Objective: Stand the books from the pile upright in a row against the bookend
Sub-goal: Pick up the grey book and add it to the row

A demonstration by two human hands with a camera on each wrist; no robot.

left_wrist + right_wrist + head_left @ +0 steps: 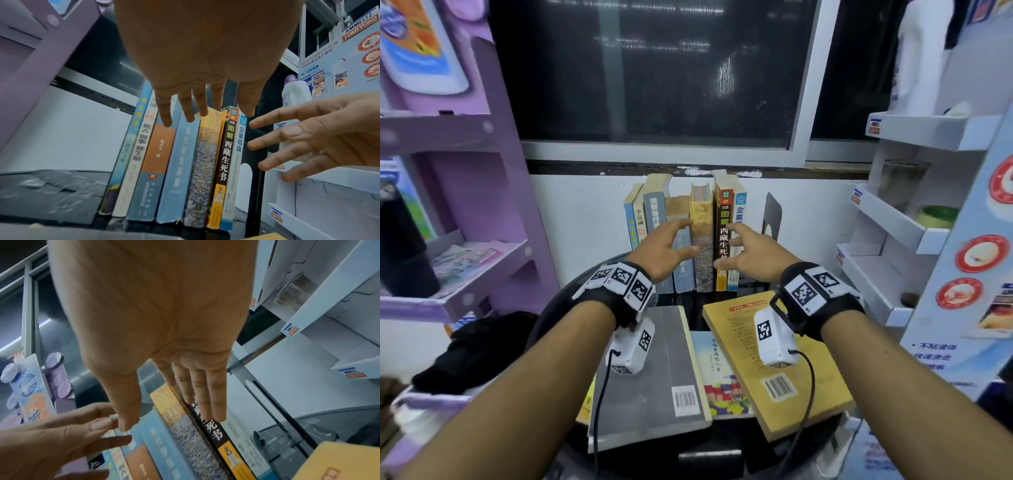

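Observation:
Several books (pixel 702 240) stand upright in a row at the back of the round black table (pixel 695 315), spines toward me. The black metal bookend (pixel 772 214) stands just right of the last, blue-and-white book, with a narrow gap at the top. My left hand (pixel 681 238) and right hand (pixel 732 246) hover side by side before the spines, fingers spread, holding nothing. In the left wrist view the left fingers (pixel 186 112) hang over the row (pixel 185 162). The right fingers (pixel 216 402) lie over the black spine. The pile lies nearer me: a grey book (pixel 654 370), a pale illustrated one (pixel 717 370), a yellow one (pixel 791 370).
A purple shelf unit (pixel 465 267) flanks the table on the left, a white display shelf (pixel 893 240) on the right. A white wall and dark window (pixel 654 75) lie behind the row. Black fabric (pixel 476 349) lies at the lower left.

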